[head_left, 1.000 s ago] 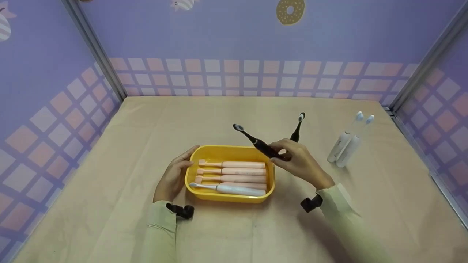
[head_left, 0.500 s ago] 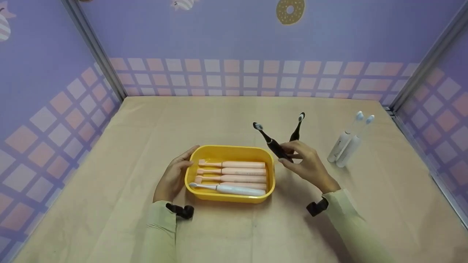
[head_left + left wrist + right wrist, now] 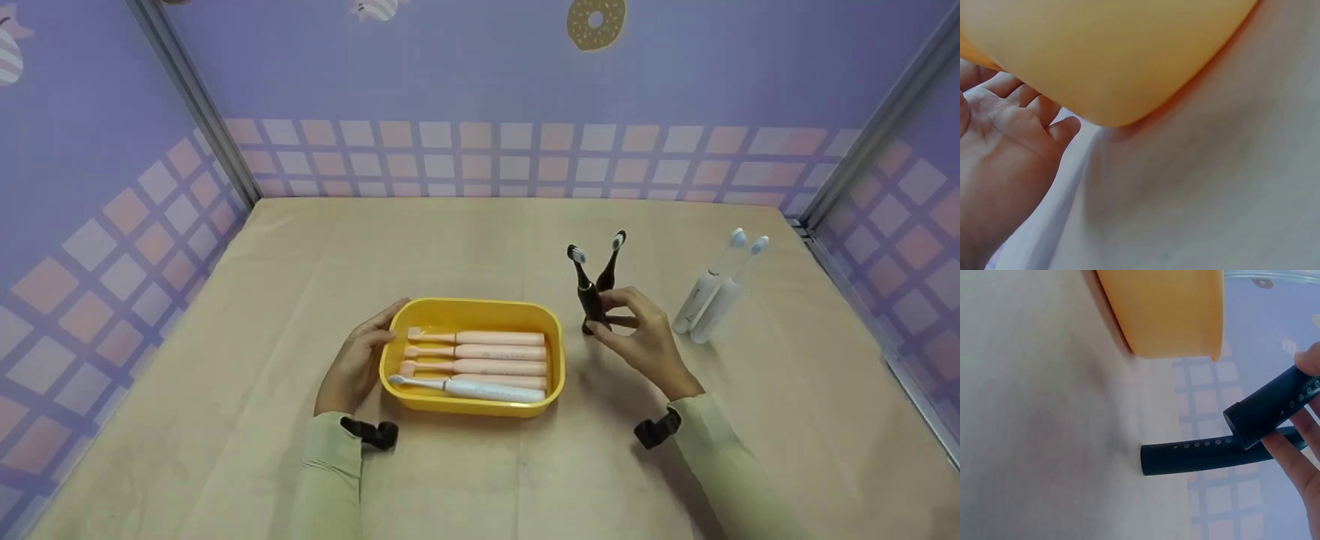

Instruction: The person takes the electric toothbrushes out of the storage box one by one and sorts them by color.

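My right hand (image 3: 645,341) pinches a black electric toothbrush (image 3: 590,302) by its handle, head up. In the right wrist view, the base of that held toothbrush (image 3: 1266,408) is off the table and tilted. Close behind it, a second black electric toothbrush (image 3: 1196,455) stands upright on the table, its head (image 3: 618,241) showing past my fingers. My left hand (image 3: 356,367) grips the left end of a yellow plastic box (image 3: 472,409), thumb at the rim and fingers along the outside wall. Inside lie several pink electric toothbrushes (image 3: 501,352) and one white electric toothbrush (image 3: 495,390).
Two white electric toothbrushes (image 3: 709,307) stand upright side by side to the right of my right hand. A pale cloth covers the table (image 3: 375,240). Patterned walls (image 3: 480,75) rise at the back and both sides.
My right hand has carried the black toothbrush rightward from over the box's right rim to beside the standing black one, turning it more upright. My left hand and the box stay put.
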Tool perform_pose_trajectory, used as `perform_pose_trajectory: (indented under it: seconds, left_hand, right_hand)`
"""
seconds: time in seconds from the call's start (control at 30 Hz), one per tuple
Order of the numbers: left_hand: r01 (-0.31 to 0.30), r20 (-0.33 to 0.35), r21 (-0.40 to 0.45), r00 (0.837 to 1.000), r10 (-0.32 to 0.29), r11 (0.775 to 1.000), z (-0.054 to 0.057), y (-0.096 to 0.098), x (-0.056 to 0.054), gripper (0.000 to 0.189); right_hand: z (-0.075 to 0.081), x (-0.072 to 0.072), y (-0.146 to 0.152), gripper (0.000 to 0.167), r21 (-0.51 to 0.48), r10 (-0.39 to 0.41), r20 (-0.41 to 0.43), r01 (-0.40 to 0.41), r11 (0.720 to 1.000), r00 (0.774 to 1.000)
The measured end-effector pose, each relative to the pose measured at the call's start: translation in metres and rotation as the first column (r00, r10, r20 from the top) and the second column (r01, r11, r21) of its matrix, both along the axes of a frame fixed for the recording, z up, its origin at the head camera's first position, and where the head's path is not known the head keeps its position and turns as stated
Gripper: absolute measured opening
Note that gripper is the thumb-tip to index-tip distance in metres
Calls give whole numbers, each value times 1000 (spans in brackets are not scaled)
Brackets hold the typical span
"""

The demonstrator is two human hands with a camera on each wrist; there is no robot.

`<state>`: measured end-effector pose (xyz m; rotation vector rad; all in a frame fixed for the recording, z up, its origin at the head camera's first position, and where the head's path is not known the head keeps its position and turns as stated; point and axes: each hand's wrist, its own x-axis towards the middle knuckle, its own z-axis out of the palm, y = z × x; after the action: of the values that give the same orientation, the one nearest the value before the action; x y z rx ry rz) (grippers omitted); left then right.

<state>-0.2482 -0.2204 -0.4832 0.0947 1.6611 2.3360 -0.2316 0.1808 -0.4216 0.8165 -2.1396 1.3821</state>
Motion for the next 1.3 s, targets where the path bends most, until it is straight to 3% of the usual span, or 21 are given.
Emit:
perform_pose_trajectory:
  seconds: [0.27,0.77,1.1,1.3]
  left_hand:
    - [-18,15,-8,1000,18,1000,1,0,2,56]
    - [3,-1,14,1000,-3,1000,1,0,1,57]
    - [-4,4,15,1000,4,1000,1,1,0,57]
    - [-12,7,8,1000,12,1000,1,0,1,57]
  right_hand:
    - [-6,0,6,31,-59,-47,48,49,997,998]
    - [-18,-6,14,31,-171,-91,99,107,979,991]
    - [-23,-9,19,32,-217,-137,236,190,957,962]
    - [-24,-10,19,32,-203,-171,265,228,952,949]
